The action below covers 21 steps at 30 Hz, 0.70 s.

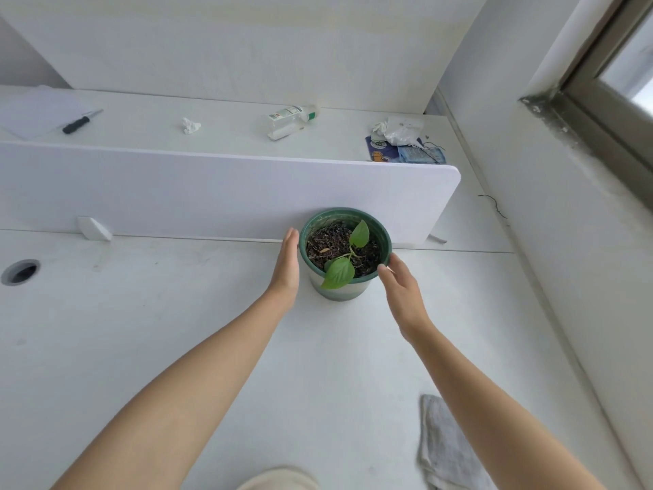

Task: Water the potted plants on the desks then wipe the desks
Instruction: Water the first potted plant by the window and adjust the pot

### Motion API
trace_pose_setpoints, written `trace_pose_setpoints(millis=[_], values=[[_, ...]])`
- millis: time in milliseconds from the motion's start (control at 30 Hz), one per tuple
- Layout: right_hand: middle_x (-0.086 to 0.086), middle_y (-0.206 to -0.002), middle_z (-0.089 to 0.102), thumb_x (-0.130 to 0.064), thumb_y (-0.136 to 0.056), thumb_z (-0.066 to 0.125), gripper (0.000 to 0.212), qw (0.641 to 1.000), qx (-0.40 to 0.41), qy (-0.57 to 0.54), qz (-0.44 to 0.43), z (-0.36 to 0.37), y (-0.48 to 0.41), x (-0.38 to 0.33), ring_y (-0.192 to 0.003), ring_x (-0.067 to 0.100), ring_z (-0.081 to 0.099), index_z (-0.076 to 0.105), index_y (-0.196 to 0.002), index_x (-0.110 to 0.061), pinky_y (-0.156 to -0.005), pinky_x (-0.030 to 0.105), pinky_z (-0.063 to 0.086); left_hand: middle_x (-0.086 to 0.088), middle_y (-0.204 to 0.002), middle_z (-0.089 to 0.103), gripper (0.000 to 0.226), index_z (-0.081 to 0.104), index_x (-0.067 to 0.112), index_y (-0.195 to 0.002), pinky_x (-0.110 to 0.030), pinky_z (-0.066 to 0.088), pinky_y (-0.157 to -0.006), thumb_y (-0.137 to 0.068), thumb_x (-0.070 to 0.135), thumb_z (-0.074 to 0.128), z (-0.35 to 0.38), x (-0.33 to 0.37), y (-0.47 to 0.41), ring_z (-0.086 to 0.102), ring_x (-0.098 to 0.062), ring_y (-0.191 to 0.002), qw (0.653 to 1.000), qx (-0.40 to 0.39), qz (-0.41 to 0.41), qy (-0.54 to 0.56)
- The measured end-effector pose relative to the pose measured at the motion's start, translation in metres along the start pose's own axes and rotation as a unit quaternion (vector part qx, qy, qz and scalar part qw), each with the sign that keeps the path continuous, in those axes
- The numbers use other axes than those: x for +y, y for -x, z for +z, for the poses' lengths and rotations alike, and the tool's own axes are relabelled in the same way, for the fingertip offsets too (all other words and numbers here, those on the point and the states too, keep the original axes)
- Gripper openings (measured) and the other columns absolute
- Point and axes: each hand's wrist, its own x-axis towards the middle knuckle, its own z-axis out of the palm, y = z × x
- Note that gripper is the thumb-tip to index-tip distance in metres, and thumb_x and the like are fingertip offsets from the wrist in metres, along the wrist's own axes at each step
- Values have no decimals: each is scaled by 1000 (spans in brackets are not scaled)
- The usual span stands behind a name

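Plant pot (339, 291) at the far side of the desk (176, 330), against the divider (212, 192). Left hand (288, 263) at the pot's 9 o'clock, right hand (399, 288) at 4 o'clock, both with fingers straight and neither closed on it. Soil-filled, so probably heavy and rigid, and the smooth wall may slip. Hold both sides below the rim, clear of the soft leaves (338, 274).

Left hand (287, 268), right hand (403, 291) flank potted plant (335, 244); cloth (447, 445) on desk (169, 323).
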Motion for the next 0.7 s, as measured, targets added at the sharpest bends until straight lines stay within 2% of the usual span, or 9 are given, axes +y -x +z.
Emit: trace_pose_setpoints(millis=[67,133,233,300,400,467,533,600,700], values=[[-3,-126,55,-14,-94,43,40,1000,4,-9,-4,6,-1,1,-119,10,48,44,-134,-14,-85,13,37,2,-152,32,94,32,21,-144,-41,17,-118,-67,76,30,5,-6,-15,27,-10,-140,1000,-15,-5,-2],[-1,-129,56,-15,-94,43,40,1000,10,-16,-1,10,-2,4,-119,10,49,45,-134,-17,-92,19,35,1,-152,33,99,32,20,-144,-40,19,-118,-63,78,30,11,-14,-22,28,-11,-139,1000,-7,-11,-1],[1,-133,53,-17,-94,41,42,1000,11,-26,6,10,-6,2,-122,12,47,41,-136,-16,-96,21,33,2,-156,22,79,21,17,-147,-27,9,-117,-84,64,26,21,6,8,21,-10,-142,1000,15,1,-10],[1,-144,42,-22,-96,39,47,998,18,-50,26,9,-12,-3,-130,13,39,32,-142,-13,-99,19,28,2,-157,13,57,9,15,-148,-15,9,-105,-99,41,21,24,2,18,13,-10,-144,999,16,17,-22],[1,-148,34,-28,-97,37,50,994,29,-86,55,7,-26,-9,-135,13,32,27,-143,-12,-106,23,24,-1,-159,4,56,-2,14,-148,-19,9,-109,-100,33,21,27,-9,26,8,-11,-145,999,9,33,-37],[3,-146,39,-33,-96,37,49,994,34,-87,61,7,-32,-10,-134,16,36,36,-140,-12,-114,33,26,-1,-159,0,58,-5,14,-148,-24,7,-114,-100,33,22,30,-12,30,6,-11,-145,999,7,32,-38],[7,-141,47,-37,-94,35,48,994,34,-81,67,7,-36,-9,-131,21,41,45,-132,-9,-113,41,29,0,-159,-2,59,-8,14,-148,-25,6,-115,-100,32,23,32,-14,31,3,-11,-145,999,7,26,-37],[6,-126,56,-35,-96,33,41,993,33,-84,71,5,-38,-9,-119,19,48,55,-119,-10,-107,35,35,0,-159,-4,59,-9,14,-147,-26,5,-116,-100,31,23,35,-12,34,2,-10,-145,999,9,28,-38],[2,-109,56,-35,-97,31,32,993,35,-89,70,3,-38,-12,-104,15,49,55,-103,-15,-91,26,38,-1,-159,-6,59,-10,13,-147,-27,4,-117,-100,30,23,35,-10,36,1,-11,-145,999,14,26,-43]])
